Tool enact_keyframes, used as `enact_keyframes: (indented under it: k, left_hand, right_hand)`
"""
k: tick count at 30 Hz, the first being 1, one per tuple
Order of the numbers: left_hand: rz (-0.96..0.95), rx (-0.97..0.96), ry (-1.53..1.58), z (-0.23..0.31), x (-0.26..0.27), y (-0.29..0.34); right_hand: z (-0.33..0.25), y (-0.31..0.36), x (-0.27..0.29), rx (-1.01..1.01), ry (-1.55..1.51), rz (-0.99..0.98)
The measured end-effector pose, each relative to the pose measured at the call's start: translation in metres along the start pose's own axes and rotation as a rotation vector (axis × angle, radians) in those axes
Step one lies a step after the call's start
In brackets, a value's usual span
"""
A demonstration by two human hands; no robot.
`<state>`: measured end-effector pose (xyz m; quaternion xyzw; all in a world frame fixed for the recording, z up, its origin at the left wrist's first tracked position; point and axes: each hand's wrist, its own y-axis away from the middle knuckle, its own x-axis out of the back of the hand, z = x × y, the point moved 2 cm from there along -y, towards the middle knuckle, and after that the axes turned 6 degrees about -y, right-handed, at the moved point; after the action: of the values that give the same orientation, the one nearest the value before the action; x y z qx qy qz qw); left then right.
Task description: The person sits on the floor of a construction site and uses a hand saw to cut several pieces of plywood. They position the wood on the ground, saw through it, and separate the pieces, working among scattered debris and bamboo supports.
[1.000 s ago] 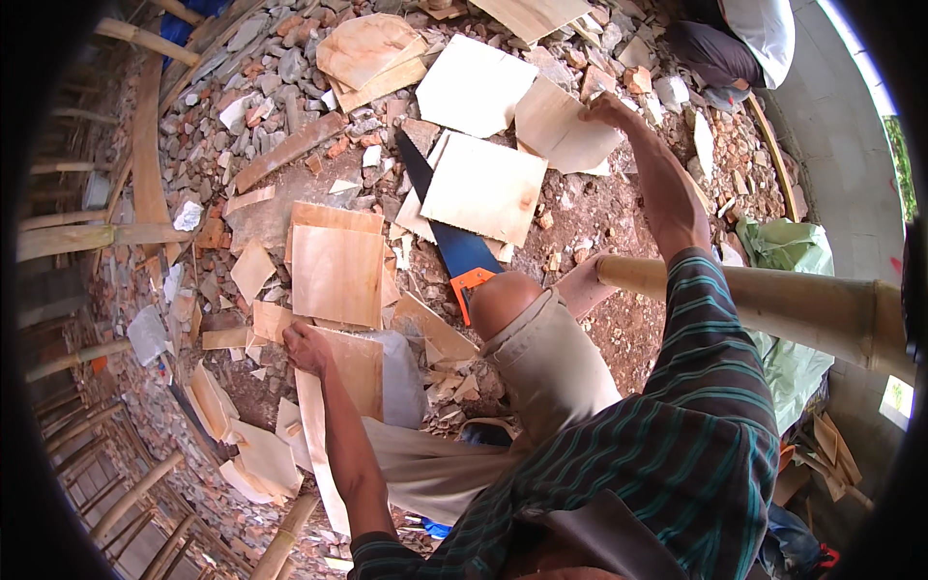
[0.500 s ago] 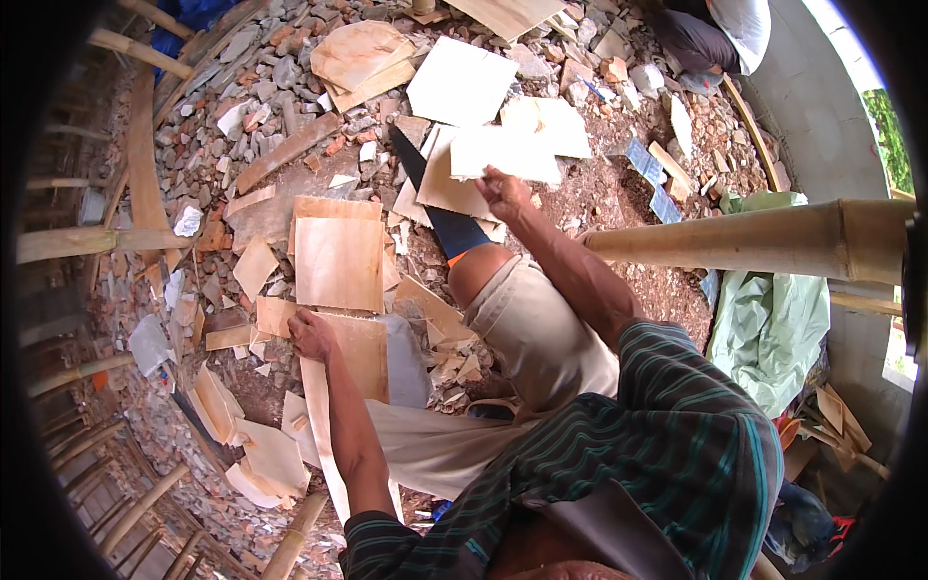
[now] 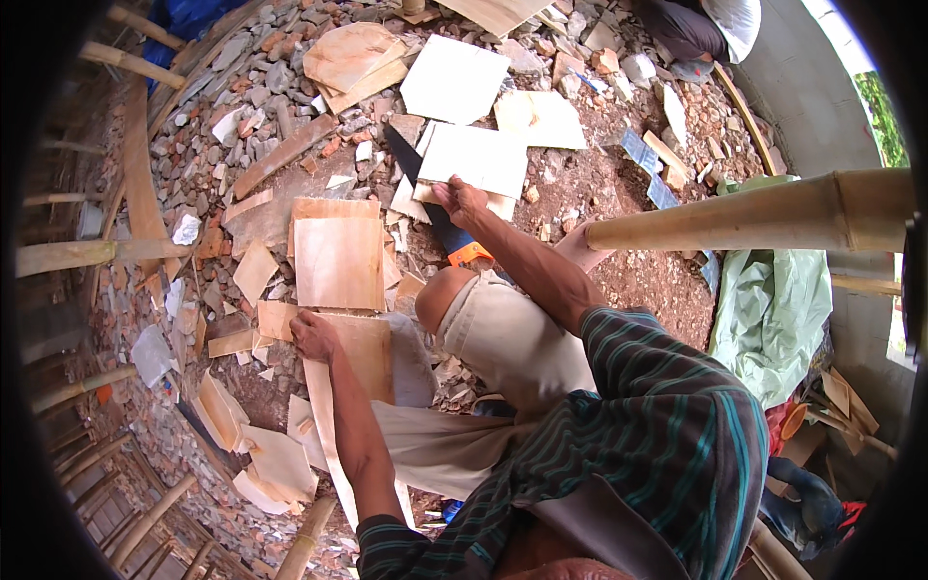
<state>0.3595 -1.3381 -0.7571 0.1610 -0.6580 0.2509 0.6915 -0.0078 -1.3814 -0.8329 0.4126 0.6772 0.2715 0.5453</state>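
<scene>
My right hand [image 3: 460, 201] is closed at the near edge of a white rectangular board [image 3: 476, 162], which lies over another pale board. Beside them, a handsaw with a dark blade and orange handle [image 3: 470, 253] runs partly beneath the boards. My left hand [image 3: 315, 336] is curled at the upper end of a long thin wooden strip [image 3: 327, 411], by the corner of a plywood sheet [image 3: 364, 353]; its fingertips are partly hidden. Just beyond it, a square plywood piece [image 3: 338, 263] lies on another sheet.
Broken brick and stone rubble [image 3: 266, 92] covers the ground, with loose wood offcuts [image 3: 275, 459] at left. A thick bamboo pole [image 3: 735, 222] juts in from the right above a green sheet [image 3: 768, 329]. Another person [image 3: 681, 29] is at the far right.
My right hand has drawn the white board left and slightly nearer, off the pale board to its right. My right knee has shifted left, showing more of the saw handle. My left hand stays put.
</scene>
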Motion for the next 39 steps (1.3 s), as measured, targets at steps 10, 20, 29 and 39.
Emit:
enact_keyframes:
  k: [10, 20, 29, 39]
  left_hand:
    - [-0.008, 0.015, 0.029, 0.001, 0.002, -0.001]
    - [0.001, 0.025, -0.011, 0.001, 0.001, 0.0]
    - [0.028, 0.019, -0.022, 0.002, 0.002, 0.0]
    - [0.008, 0.03, 0.012, 0.004, 0.006, 0.001]
  right_hand:
    - [-0.003, 0.001, -0.005, 0.0, -0.15, -0.049]
    - [-0.013, 0.005, -0.004, -0.086, -0.052, 0.0]
    - [-0.005, -0.003, -0.003, -0.013, -0.143, 0.005]
    - [-0.012, 0.011, -0.006, -0.03, -0.05, 0.004]
